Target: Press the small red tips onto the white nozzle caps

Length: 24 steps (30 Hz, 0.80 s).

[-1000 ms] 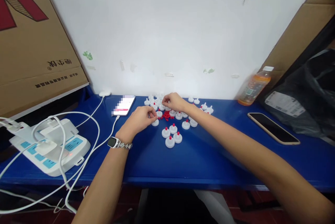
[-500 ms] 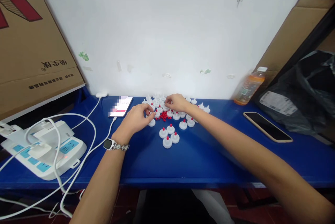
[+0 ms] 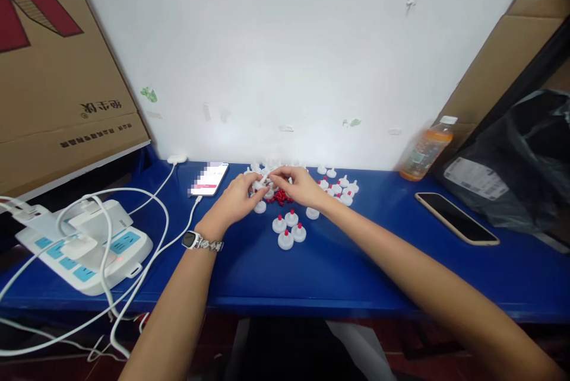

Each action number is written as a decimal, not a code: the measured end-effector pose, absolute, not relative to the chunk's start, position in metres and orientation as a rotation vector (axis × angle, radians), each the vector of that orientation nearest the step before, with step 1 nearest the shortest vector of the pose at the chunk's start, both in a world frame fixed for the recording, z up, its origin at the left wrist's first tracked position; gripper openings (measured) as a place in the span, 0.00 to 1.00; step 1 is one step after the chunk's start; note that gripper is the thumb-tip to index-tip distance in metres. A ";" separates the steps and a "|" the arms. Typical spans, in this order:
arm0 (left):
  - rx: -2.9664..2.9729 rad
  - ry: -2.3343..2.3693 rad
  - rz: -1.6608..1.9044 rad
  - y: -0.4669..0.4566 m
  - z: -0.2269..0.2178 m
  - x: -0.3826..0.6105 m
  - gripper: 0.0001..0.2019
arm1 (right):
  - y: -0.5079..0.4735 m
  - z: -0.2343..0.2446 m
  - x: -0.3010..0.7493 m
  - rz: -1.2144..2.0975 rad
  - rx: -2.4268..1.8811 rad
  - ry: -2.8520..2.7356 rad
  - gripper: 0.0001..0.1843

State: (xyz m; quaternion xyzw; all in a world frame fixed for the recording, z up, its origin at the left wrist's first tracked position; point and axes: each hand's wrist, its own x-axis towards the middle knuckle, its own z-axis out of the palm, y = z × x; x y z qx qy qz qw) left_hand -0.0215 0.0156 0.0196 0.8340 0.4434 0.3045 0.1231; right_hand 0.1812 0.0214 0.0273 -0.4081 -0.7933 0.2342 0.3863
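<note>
The left hand (image 3: 234,203) is pinching a white cap (image 3: 260,184) over the red plugs (image 3: 280,196); the right hand (image 3: 300,186) is meeting it, fingers narrow, its hold too small to tell.

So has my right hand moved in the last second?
Yes. The right hand has shifted left, toward the red pile; its fingertips now reach the left hand just behind that pile.

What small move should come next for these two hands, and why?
Probably push a red tip onto the white cap: the left hand pinches the cap, the right hand meets it above the loose red pieces, and the caps nearer the person already carry red tips.
</note>
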 end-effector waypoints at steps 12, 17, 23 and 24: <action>2.507 1.307 0.873 0.017 0.018 -0.025 0.10 | 0.042 0.021 0.171 -0.024 -1.157 -2.688 0.06; 2.521 1.322 0.855 0.015 0.020 -0.024 0.11 | 0.047 0.022 0.171 0.027 -1.173 -2.703 0.05; 2.495 1.365 0.846 0.015 0.020 -0.022 0.13 | 0.049 0.018 0.184 0.107 -1.196 -2.656 0.05; 2.498 1.360 0.842 0.015 0.020 -0.021 0.13 | 0.049 0.018 0.185 0.115 -1.188 -2.658 0.05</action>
